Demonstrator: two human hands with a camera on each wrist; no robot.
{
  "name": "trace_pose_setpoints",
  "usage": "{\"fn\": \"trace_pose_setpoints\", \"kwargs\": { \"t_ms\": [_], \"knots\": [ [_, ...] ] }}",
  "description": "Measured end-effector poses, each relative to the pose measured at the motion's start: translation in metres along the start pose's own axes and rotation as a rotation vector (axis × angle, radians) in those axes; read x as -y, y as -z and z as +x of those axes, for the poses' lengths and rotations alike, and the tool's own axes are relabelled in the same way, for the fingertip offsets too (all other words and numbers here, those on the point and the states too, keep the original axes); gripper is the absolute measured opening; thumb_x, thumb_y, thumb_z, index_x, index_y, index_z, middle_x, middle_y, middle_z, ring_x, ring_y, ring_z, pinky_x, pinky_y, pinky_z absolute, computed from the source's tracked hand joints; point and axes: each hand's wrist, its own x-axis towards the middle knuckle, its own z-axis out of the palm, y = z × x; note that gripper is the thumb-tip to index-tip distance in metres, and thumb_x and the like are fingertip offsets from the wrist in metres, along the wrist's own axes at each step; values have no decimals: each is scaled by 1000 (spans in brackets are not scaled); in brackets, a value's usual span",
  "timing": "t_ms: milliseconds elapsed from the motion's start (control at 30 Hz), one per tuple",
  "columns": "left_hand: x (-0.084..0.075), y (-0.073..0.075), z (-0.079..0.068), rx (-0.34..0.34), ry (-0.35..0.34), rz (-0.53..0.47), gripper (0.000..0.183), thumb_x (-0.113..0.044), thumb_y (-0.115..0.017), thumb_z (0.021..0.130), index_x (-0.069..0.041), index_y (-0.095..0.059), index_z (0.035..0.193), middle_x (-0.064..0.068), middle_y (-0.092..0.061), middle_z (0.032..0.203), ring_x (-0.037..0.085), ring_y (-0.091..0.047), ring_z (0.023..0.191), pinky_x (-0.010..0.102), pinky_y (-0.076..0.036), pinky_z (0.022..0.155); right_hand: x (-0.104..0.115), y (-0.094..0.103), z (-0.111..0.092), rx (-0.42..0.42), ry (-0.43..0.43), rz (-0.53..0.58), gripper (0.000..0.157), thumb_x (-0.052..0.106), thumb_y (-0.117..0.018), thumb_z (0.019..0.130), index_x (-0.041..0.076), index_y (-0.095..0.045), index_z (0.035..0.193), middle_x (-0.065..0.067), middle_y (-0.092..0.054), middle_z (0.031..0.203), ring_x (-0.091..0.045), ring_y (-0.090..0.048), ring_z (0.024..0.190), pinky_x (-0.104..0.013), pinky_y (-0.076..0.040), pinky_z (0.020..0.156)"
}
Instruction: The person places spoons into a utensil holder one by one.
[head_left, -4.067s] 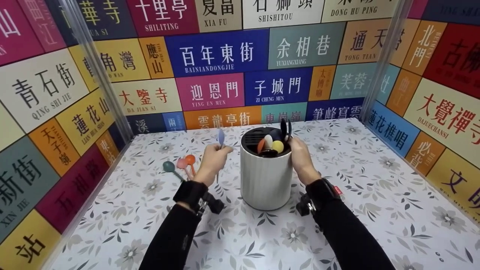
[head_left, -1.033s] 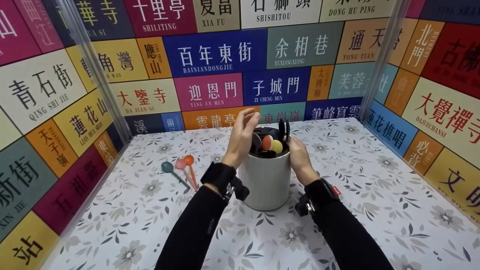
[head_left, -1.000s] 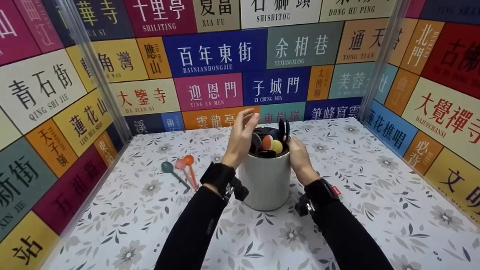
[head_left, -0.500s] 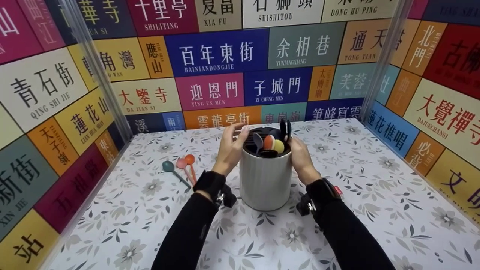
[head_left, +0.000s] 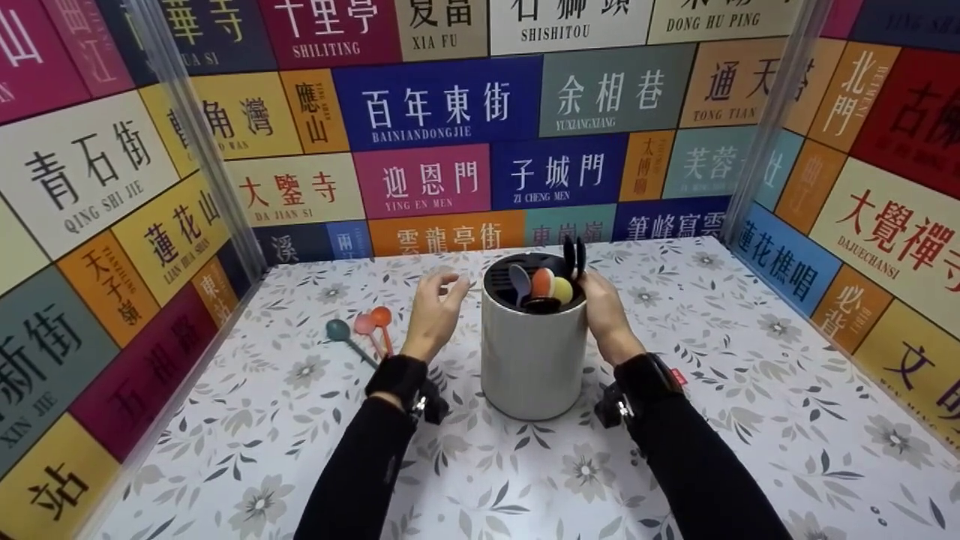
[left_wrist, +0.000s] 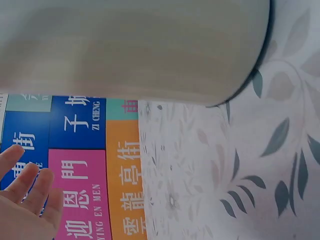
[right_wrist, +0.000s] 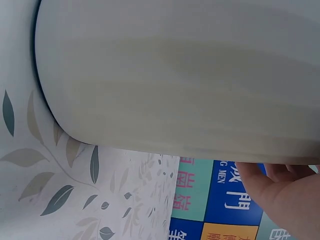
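A white ribbed utensil holder (head_left: 532,367) with a slotted black top stands upright on the table. Out of its top stick a grey-blue spoon (head_left: 519,280), an orange head (head_left: 541,283), a yellow head (head_left: 561,290) and tall black pieces (head_left: 574,257). My right hand (head_left: 606,315) grips the holder's right side near the rim, some fingers hidden behind it. To the left, apart from the holder, my left hand (head_left: 435,311) is in the air with loosely bent fingers and nothing in it. The left wrist view shows those fingers (left_wrist: 37,192) beside the holder wall.
Left of my left hand lie a dark green spoon (head_left: 339,331), a pink spoon (head_left: 364,324) and an orange spoon (head_left: 381,316) on the floral tablecloth (head_left: 585,472). Walls of coloured sign panels (head_left: 435,105) enclose the back and both sides.
The grey-blue spoon, earlier in my left hand, now stands in the holder. My left hand reached over the top, then drew back left, empty. My right hand has kept its place.
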Motion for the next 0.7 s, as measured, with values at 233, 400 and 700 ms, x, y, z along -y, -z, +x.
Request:
{"fn": "trace_pose_setpoints", "kwargs": {
  "t_ms": [233, 400, 700],
  "knots": [
    [11, 9, 0, -19, 101, 74, 43, -26, -64, 100, 9, -68, 125, 26, -60, 130, 42, -59, 118, 50, -47, 103, -2, -2, 2, -9, 9, 36, 35, 24, -37, 112, 1, -63, 118, -14, -61, 131, -20, -53, 122, -32, -37, 108],
    [19, 18, 1, -36, 158, 168, 43, -28, -65, 98, 4, -69, 127, 25, -59, 134, 41, -58, 123, 50, -45, 105, -4, -5, 5, -39, 41, 51, 30, 22, -40, 112, 10, -64, 100, -7, -64, 114, -16, -55, 109, -28, -40, 100],
    [44, 41, 0, 6, 299, 423, 51, -33, -57, 97, -2, -64, 137, 24, -56, 141, 45, -52, 128, 54, -32, 114, -1, -10, 8, -57, 55, 18, 30, 21, -39, 112, 10, -64, 100, -11, -63, 119, -16, -54, 111, -28, -40, 101]
  ]
}}
